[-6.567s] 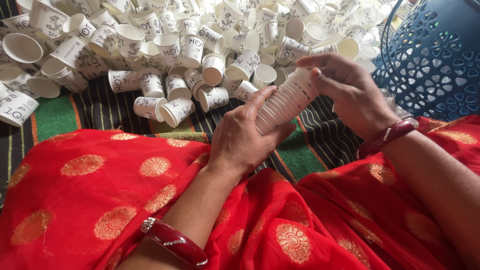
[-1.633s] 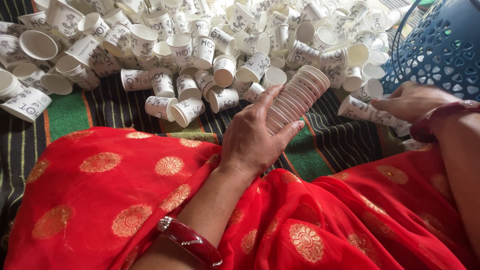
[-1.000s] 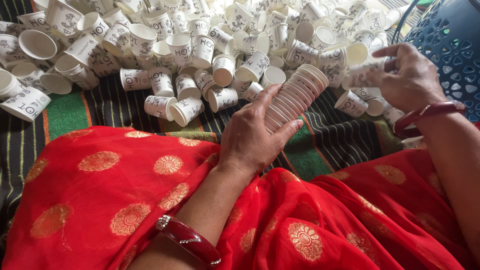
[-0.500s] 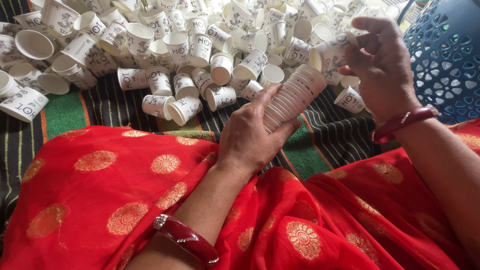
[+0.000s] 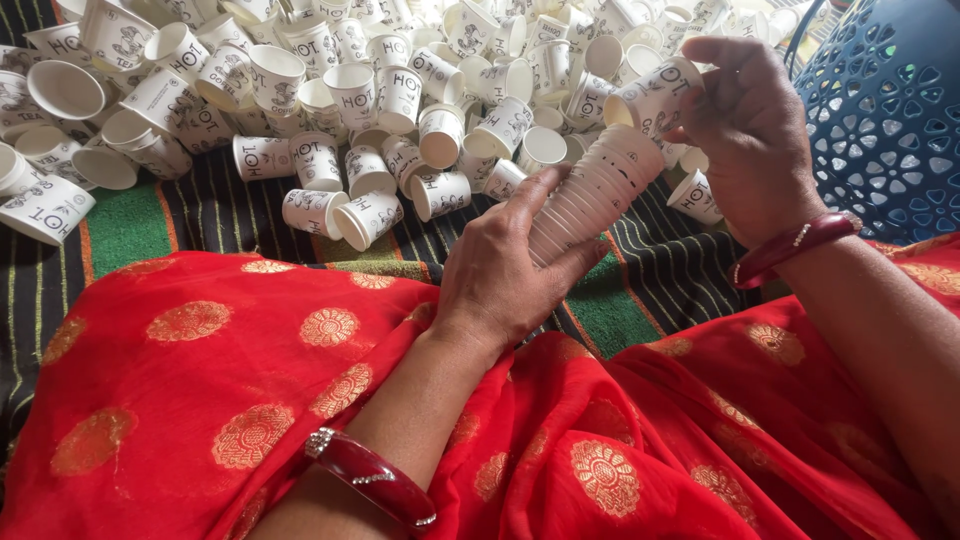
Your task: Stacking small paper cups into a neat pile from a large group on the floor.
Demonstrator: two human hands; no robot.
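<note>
Now right hand (image 5: 752,150) with 1 cup (image 5: 655,97)

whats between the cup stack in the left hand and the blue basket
In the head view, the right hand with a single paper cup lies between the stack and basket.

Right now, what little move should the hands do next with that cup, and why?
Probably slide the single cup down onto the top of the stack of cups. The right hand holds that cup just above the stack's upper end, mouth facing it, while the left hand grips the stack tilted toward it. The two are nearly lined up, so a short push should nest it.
</note>
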